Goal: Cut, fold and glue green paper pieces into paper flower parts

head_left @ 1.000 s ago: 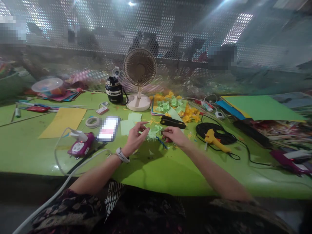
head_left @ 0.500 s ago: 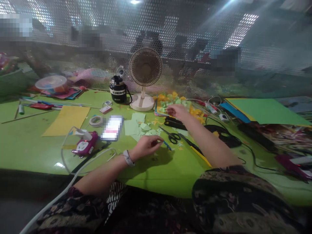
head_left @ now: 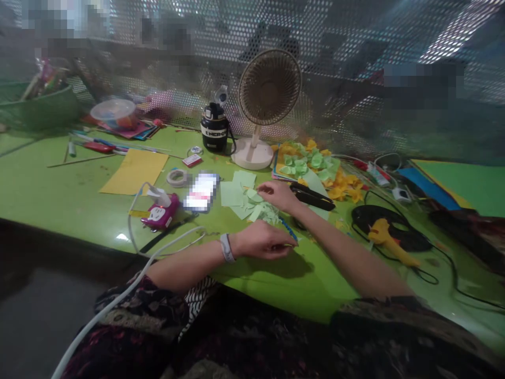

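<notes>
My left hand [head_left: 260,239], a white watch on its wrist, lies curled on the green table [head_left: 71,184]. Its fingertips reach the lower end of a thin blue strip [head_left: 288,230], and I cannot tell if they grip it. My right hand [head_left: 278,196] rests with its fingers loosely apart at the edge of a heap of pale green paper scraps [head_left: 256,206], holding nothing I can see. Just to its right lies a black stapler [head_left: 311,196]. Behind that is a pile of yellow and green paper flowers [head_left: 311,163].
A yellow glue gun [head_left: 384,237] with a black cord lies to the right. On the left are a pink charger [head_left: 160,213], a blurred phone [head_left: 201,192], a tape roll [head_left: 177,178] and a yellow sheet [head_left: 134,171]. A fan [head_left: 269,87] and a black flask [head_left: 215,129] stand behind.
My right hand has come back from the flowers to the green scraps. My left hand has moved right toward the blue strip. The view has turned left, and my right forearm now hides the scissors.
</notes>
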Tool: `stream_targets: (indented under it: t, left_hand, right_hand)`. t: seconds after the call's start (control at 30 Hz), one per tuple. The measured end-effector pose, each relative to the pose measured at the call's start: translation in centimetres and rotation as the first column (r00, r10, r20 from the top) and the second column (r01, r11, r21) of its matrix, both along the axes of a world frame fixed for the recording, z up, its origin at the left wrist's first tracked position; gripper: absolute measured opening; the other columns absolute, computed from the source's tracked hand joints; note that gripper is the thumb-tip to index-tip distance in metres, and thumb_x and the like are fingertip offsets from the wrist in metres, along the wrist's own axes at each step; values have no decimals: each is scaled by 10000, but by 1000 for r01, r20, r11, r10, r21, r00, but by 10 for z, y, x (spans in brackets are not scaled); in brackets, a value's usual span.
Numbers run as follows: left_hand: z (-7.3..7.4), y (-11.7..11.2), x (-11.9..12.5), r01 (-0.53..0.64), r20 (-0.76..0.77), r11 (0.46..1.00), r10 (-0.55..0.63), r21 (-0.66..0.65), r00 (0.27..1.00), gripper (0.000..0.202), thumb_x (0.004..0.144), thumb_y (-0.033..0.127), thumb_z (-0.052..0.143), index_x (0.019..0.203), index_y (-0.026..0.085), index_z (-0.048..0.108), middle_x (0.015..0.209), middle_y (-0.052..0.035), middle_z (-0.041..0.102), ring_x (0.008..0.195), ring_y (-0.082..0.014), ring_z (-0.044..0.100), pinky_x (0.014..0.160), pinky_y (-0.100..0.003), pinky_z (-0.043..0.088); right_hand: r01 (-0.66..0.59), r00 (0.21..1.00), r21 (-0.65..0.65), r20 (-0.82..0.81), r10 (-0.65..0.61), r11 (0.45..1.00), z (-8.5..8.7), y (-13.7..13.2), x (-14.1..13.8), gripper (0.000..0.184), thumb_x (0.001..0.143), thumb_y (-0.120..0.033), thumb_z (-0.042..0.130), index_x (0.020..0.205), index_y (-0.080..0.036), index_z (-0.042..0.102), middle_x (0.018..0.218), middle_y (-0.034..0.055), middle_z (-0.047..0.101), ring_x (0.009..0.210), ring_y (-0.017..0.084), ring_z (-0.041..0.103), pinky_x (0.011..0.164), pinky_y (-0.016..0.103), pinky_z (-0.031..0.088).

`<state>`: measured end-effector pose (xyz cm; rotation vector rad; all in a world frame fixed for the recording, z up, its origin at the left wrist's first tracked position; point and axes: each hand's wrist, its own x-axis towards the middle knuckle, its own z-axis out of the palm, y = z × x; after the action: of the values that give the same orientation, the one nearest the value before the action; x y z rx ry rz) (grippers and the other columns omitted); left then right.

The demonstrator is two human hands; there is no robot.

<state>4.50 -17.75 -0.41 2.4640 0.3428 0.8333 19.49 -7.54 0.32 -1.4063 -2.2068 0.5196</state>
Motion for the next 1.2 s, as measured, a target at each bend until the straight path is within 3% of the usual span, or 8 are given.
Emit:
stream_targets:
  t: [0.1, 0.3, 0.43, 0.8, 1.0, 1.07, 1.1, 1.2]
  left_hand:
    - [-1, 1, 0, 9, 52, 1000, -8, -15, 999, 228, 875, 258, 533, 989, 219, 728, 751, -42, 731, 630, -145, 655, 617, -256, 466]
    - [-5, 6, 1, -9, 92, 1000, 9, 3, 996, 211, 878, 232, 547, 1000, 217, 718, 812, -54, 746, 658, -148, 676, 598, -256, 459]
    - [-9, 8, 1, -30, 20, 999, 30, 14, 999, 227, 874, 254, 559, 1021, 224, 729, 890, -59, 760, 696, -150, 677, 615, -257, 469]
    - [-7, 10, -1, -67, 31, 997, 66, 36, 997, 251, 896, 259, 530, 1027, 206, 738, 823, -66, 753, 675, -159, 674, 614, -258, 473]
    - [-8, 12, -1, -81, 53, 984, 90, -161, 995, 238, 886, 272, 570, 1021, 186, 746, 888, -80, 763, 722, -156, 689, 691, -252, 505]
    - [-7, 14, 1, -127, 108, 906, 185, -403, 977, 246, 884, 293, 599, 1033, 154, 735, 856, -92, 753, 724, -159, 686, 711, -271, 528]
    - [-5, 15, 2, -128, 139, 815, 247, -565, 959, 263, 887, 303, 608, 1058, 138, 720, 874, -103, 749, 747, -162, 691, 726, -284, 543]
    - [2, 20, 3, 31, 203, 367, 439, -930, 875, 323, 879, 289, 649, 1159, 128, 644, 1096, -146, 710, 911, -182, 700, 829, -340, 573]
  right_hand:
    - [6, 978, 18, 206, -10, 1000, -1, 21, -15, 223, 872, -246, 605, 1026, -141, 728, 1040, 101, 754, 922, 201, 698, 827, 295, 523]
    - [-35, 935, 14, 352, 28, 999, -12, 58, -32, 548, 833, -380, 700, 1322, -155, 599, 1362, 157, 617, 1251, 315, 578, 1004, 385, 467]
    - [-91, 901, 21, 428, 73, 996, -26, 52, -39, 400, 947, -302, 552, 1303, -125, 603, 1422, 180, 559, 1329, 291, 517, 1074, 386, 403]
    - [1, 852, 90, 522, -48, 996, -8, 44, -33, 274, 953, -276, 515, 981, -140, 751, 969, 173, 757, 939, 284, 687, 724, 309, 415]
    - [39, 881, 97, 466, -80, 994, 3, 44, -19, 280, 935, -366, 559, 876, -197, 774, 894, 64, 776, 841, 211, 670, 661, 268, 373]
    - [86, 887, 141, 439, -140, 986, 10, 39, -10, 272, 946, -324, 531, 948, -185, 765, 946, 83, 774, 871, 222, 670, 683, 276, 382]
    - [116, 886, 166, 427, -178, 979, 15, 34, -5, 282, 954, -312, 511, 983, -175, 756, 972, 100, 769, 887, 232, 670, 694, 285, 389]
    - [178, 890, 252, 371, -265, 951, 26, 7, 12, 304, 970, -309, 468, 1023, -169, 733, 1010, 121, 756, 912, 254, 672, 725, 313, 425]
